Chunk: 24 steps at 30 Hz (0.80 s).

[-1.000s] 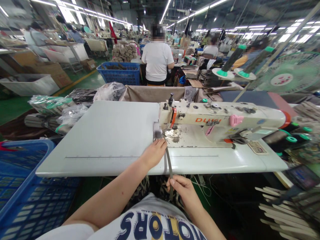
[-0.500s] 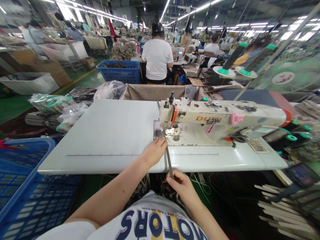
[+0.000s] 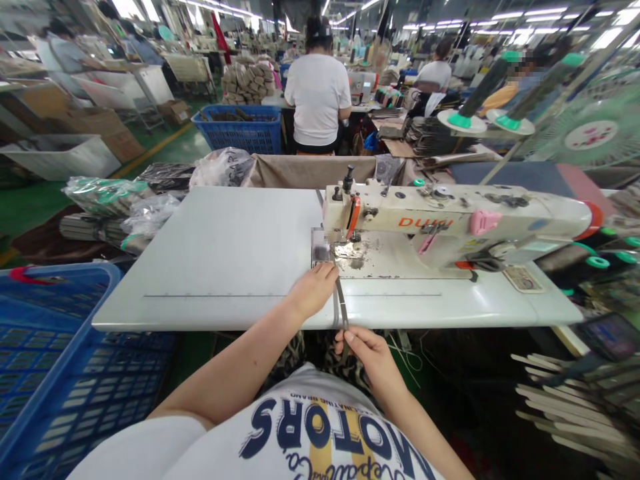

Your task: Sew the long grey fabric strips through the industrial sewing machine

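A narrow grey-brown fabric strip [image 3: 342, 300] runs from the sewing machine's needle area [image 3: 349, 250] toward me, over the table's front edge. My left hand [image 3: 316, 290] rests on the table just in front of the needle, its fingers closed together on the strip. Below the edge, my right hand [image 3: 367, 350] pinches the strip between thumb and fingers. A small white mark shows on the strip between the two hands. The white sewing machine [image 3: 450, 217] stands right of my left hand. Fingers hide part of the strip.
A blue plastic basket [image 3: 107, 287] stands left of the white table [image 3: 225, 247]. Plastic-wrapped bundles [image 3: 107, 193] lie behind it. Pale strips [image 3: 560, 400] stick out at lower right. Two thread cones [image 3: 493, 90] and a fan [image 3: 590, 133] stand right. A person [image 3: 320, 93] sits ahead.
The view has tilted slightly down, so the table sits higher in the picture. A white mark now shows on the strip between my hands. Both hands keep their hold.
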Tool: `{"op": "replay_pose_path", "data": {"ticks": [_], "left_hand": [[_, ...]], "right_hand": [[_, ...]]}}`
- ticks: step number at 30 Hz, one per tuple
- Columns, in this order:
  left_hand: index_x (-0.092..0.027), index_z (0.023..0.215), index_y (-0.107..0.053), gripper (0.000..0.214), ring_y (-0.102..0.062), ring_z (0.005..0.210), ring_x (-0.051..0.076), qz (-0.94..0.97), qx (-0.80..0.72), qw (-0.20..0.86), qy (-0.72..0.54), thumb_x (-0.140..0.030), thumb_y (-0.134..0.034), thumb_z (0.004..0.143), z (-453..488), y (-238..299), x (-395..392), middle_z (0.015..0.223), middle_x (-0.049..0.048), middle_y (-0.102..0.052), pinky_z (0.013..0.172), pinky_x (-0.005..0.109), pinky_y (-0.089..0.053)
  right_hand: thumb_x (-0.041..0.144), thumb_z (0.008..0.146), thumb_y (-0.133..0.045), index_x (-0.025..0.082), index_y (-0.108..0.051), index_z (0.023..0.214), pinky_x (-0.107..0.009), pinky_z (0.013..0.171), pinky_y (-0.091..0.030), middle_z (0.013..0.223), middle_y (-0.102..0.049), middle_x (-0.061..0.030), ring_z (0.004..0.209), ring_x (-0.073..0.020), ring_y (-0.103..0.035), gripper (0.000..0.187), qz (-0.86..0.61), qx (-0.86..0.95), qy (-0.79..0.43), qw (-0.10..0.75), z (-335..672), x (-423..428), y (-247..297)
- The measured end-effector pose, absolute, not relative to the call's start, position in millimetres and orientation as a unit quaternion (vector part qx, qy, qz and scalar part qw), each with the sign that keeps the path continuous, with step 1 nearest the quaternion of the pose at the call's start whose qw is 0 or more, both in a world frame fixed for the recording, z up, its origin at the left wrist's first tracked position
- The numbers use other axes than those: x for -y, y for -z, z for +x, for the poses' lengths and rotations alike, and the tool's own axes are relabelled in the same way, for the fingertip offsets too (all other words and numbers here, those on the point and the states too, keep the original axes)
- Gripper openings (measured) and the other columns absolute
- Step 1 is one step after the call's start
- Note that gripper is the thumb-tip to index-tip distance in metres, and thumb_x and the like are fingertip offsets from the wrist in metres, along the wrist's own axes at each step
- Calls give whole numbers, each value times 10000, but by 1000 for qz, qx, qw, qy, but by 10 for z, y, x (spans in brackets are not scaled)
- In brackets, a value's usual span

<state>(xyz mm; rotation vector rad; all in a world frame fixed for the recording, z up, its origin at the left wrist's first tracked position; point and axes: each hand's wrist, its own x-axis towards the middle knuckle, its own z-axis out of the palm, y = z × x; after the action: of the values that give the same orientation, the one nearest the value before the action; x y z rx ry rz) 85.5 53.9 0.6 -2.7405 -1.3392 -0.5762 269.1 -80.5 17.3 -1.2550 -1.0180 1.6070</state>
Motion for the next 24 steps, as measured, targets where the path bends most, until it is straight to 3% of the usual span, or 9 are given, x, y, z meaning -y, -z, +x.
{"op": "replay_pose_path", "data": {"ticks": [24], "left_hand": [[-134,1257,-566,252,-575,1315,270,-885,429,26,179,-159,-440,1040,858,30,-554,1340,155,-615,1157,429,-478]], "right_hand": [[554,872,-768,210,-803,697,-332,728,-486,674,-718,-30,697,-210,-623,387,-493,434,-628,417,2688,827,-193]]}}
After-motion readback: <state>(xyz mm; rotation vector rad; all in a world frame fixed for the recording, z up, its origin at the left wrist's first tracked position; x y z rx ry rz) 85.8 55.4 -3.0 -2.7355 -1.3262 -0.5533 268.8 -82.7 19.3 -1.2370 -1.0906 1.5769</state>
